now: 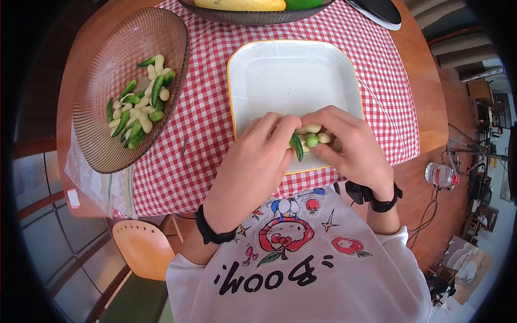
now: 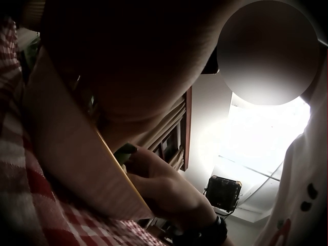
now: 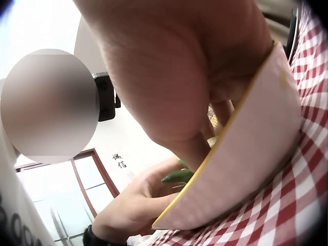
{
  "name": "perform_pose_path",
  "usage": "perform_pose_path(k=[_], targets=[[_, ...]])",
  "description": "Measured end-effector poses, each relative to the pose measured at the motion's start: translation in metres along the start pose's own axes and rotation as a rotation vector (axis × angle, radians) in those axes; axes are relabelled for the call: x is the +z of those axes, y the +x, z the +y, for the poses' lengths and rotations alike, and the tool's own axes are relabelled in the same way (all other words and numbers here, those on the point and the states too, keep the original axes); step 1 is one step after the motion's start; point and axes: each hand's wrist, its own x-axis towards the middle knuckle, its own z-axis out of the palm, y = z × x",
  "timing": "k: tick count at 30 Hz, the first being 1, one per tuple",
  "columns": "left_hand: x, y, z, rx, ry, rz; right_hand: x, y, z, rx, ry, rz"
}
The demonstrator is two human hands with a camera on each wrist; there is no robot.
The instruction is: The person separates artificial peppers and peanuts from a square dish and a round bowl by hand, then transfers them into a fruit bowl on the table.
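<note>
Both hands meet over the near edge of a white tray with a yellow rim (image 1: pixel 288 70). Between them lie a green pepper (image 1: pixel 297 146), pale peanuts (image 1: pixel 308 129) and a rounder green piece (image 1: pixel 311 141). The left hand (image 1: pixel 253 161) curls its fingers round the pepper's upper end. From the other side, the right hand (image 1: pixel 358 153) curls thumb and fingers round the peanuts. In the right wrist view a green pepper (image 3: pixel 177 177) pokes out by the left hand (image 3: pixel 136 202); its fingertips are partly hidden by the tray's wall.
A ribbed brown glass bowl (image 1: pixel 91 116) on the left holds several peanuts and green peppers. At the back stands a dark bowl (image 1: pixel 258 17) with yellow and green produce. A plastic bag (image 1: pixel 91 172) lies at the table's left edge, over a red checked cloth (image 1: pixel 183 183).
</note>
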Motion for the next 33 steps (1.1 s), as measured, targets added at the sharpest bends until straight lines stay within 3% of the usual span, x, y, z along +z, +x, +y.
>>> perform_pose_path(k=[6,9,21,28,33], targets=[[-0.002,-0.001,0.001,0.025,-0.012,-0.004,-0.004,-0.007,0.008,-0.082,-0.007,0.055],[-0.002,-0.001,0.0,0.052,0.012,0.002,-0.009,-0.011,0.011,-0.053,0.001,-0.03],[-0.003,-0.003,0.003,0.014,0.09,-0.026,-0.009,-0.009,0.002,0.001,-0.141,-0.014],[-0.001,-0.002,0.002,0.035,0.152,0.0,0.008,0.0,0.004,-0.058,-0.049,0.039],[0.0,0.001,0.002,-0.005,0.091,-0.019,0.008,0.0,0.001,-0.001,0.023,0.011]])
